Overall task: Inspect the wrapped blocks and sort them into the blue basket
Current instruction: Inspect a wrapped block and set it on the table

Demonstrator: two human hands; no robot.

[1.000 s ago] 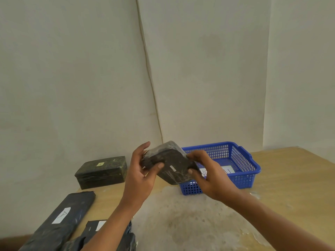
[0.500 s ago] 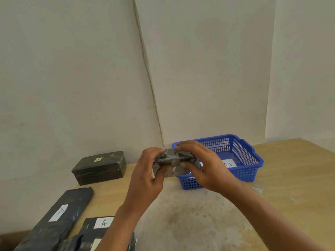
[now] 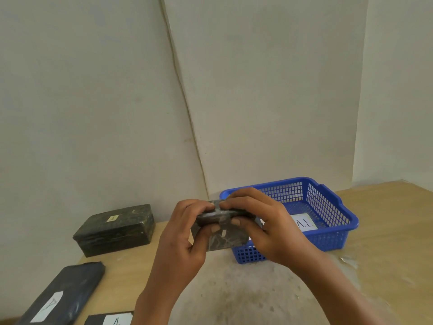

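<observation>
At the bottom edge, nearest the camera, a dark pack (image 3: pixel 110 320) with a white label marked "4" is cut off by the frame, and just left of it a long flat pack (image 3: pixel 70 289) in dark wrap lies slanted on the table (image 3: pixel 386 266), its white label bearing a pencilled mark. Both forearms rise from the lower edge and meet above a worn grey patch on the tabletop. The left hand (image 3: pixel 185 240) and right hand (image 3: pixel 264 228) are both clamped on one block (image 3: pixel 221 238) in shiny dark wrap, held clear of the table between them. The left thumb presses its near face and the left fingers curl over its top edge; the right fingers lie along the same top edge with the thumb underneath on the near face. The block's lower part with a small pale sticker shows below the thumbs. It sits in front of the basket's near left corner. Farther left, well apart, a box (image 3: pixel 114 231) in dark wrap rests against the wall. The basket (image 3: pixel 332 240) stands behind the right hand, holding a white label reading "AL".
</observation>
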